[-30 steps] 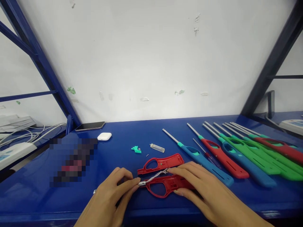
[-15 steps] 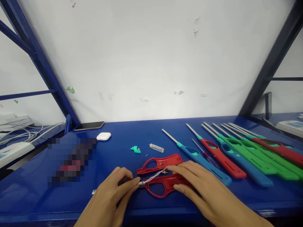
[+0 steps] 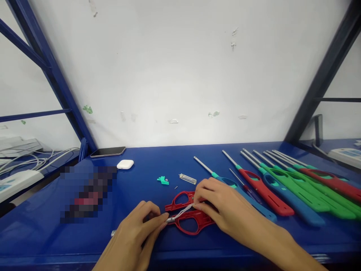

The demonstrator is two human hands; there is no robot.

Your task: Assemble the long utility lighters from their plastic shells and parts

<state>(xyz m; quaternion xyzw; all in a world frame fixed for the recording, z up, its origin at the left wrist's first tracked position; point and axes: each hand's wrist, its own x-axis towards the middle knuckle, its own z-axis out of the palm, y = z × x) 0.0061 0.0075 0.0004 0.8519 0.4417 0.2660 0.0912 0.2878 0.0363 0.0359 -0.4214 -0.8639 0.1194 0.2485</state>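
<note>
My left hand (image 3: 138, 229) pinches a small silvery metal end piece (image 3: 170, 219) between thumb and fingers. From it, thin white wires (image 3: 182, 213) run up to the right, where the thumb and fingers of my right hand (image 3: 222, 203) close on their other end. Whatever sits at that end is covered by my fingers. Under the wires lies one red lighter half-shell (image 3: 205, 219) with its finger loop facing me. Just behind it is the second red half-shell (image 3: 172, 206), partly hidden by my right hand.
Behind the shells lie a green plastic part (image 3: 163, 180), a clear fuel tank (image 3: 188, 178) and a tiny pin (image 3: 176, 187). Several long-nosed lighters (image 3: 282, 188) and a screwdriver (image 3: 244, 184) lie to the right. A phone (image 3: 108, 151) and white earphone case (image 3: 125, 164) are back left.
My right hand has moved slightly left and up, off the nearer half-shell, closing on the wire end. My left hand keeps its pinch on the metal piece.
</note>
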